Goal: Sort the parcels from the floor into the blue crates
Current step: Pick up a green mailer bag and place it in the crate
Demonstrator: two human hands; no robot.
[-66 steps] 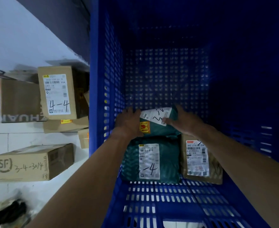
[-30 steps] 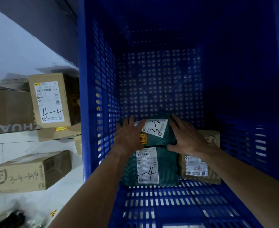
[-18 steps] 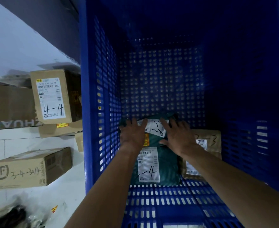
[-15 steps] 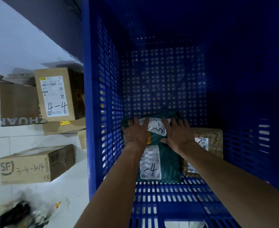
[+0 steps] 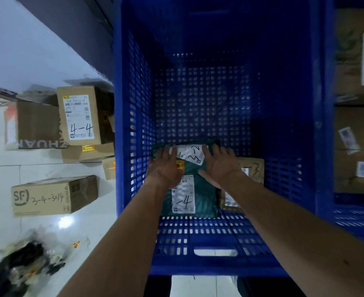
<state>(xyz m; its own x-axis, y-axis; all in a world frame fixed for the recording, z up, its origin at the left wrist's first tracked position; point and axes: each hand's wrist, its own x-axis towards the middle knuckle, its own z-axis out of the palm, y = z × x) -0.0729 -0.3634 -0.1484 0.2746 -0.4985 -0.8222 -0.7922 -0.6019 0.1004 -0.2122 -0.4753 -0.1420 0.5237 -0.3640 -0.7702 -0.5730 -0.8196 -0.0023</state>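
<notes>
While left hand [image 5: 166, 166], right hand [image 5: 221, 166] press flat-fingered on green parcel [image 5: 191, 169], label [image 5: 189, 154] shows 3.

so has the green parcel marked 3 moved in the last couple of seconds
Yes: the green parcel marked 3 has dropped slightly nearer, closing the gap to the label of the green parcel marked 4, which lies still.
</notes>
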